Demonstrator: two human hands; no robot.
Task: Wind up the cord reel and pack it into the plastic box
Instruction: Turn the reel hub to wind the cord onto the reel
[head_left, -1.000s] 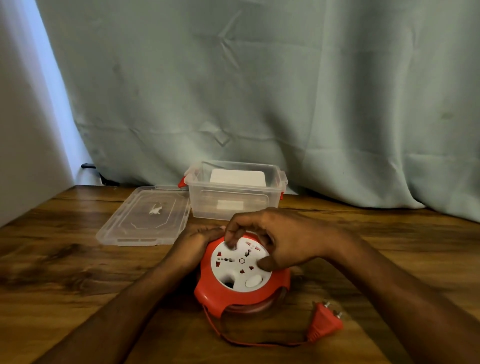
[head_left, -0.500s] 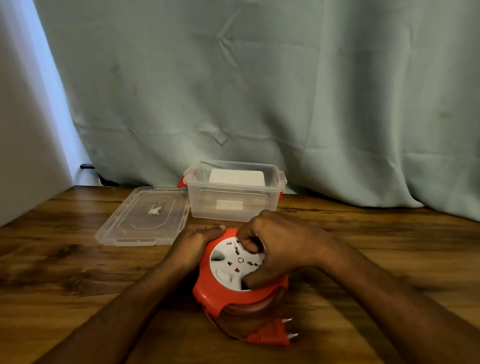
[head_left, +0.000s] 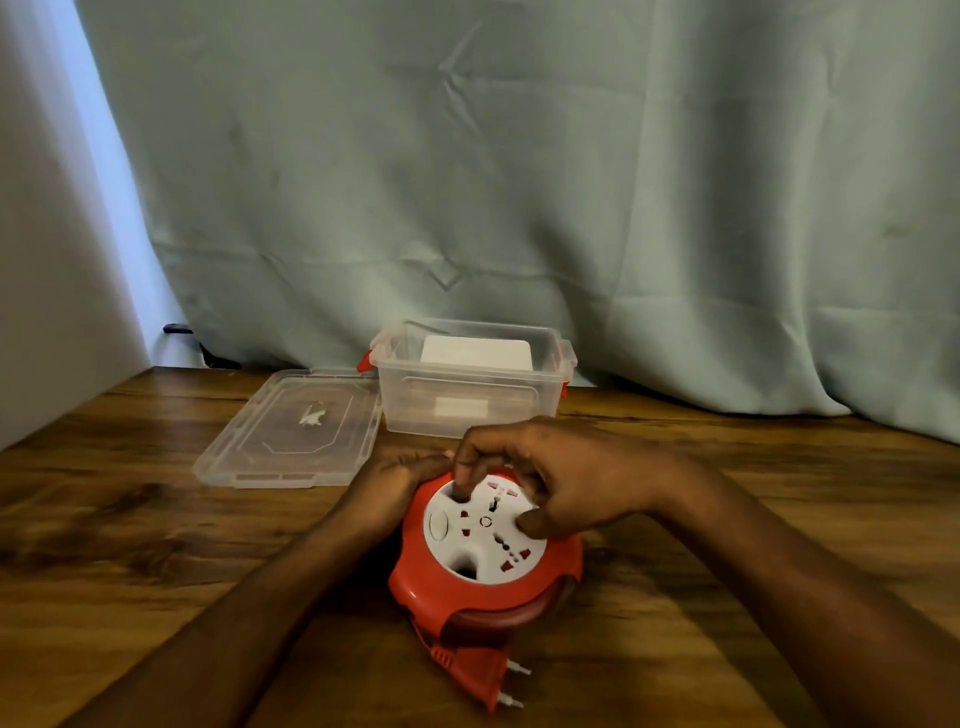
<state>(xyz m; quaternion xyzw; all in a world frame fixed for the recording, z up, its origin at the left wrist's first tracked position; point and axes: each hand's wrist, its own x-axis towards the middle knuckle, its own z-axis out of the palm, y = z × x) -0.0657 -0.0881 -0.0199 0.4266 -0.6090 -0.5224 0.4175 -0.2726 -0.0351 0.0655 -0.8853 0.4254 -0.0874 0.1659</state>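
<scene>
On the wooden bench (head_left: 156, 545), near its front edge, lies the round red plastic cord reel (head_left: 485, 564), flat on its base with its white socket face (head_left: 480, 530) turned up and tilted slightly toward the camera. Left hand (head_left: 387, 491): fingers curled and pressed against the reel's left rim, bracing the housing. Right hand (head_left: 561, 480): fingers spread over the white face, the index fingertip sunk in a winding recess near the far-left edge, the thumb resting on the face's right side; nothing is pinched.

The step in hand is judged to be the final turns of winding. It goes best with the housing held still by the left hand while the right turns the white disc evenly about its centre, easing off as the red two-pin plug (head_left: 475, 673) reaches the slot, so that the plug does not strike the casing or the cord jam.

Being a disc, the reel has no long axis in plan; its spin axis stands nearly upright. The cord outlet faces the camera, and the plug lies just in front of it, its long axis slanting toward the near right with the pins pointing that way. Only a short run of red cord (head_left: 421, 631) shows.

Behind the reel stands the clear rectangular plastic box (head_left: 467, 410), open, with red side clips; its clear flat lid (head_left: 291, 431) lies just beside it on the left.
</scene>
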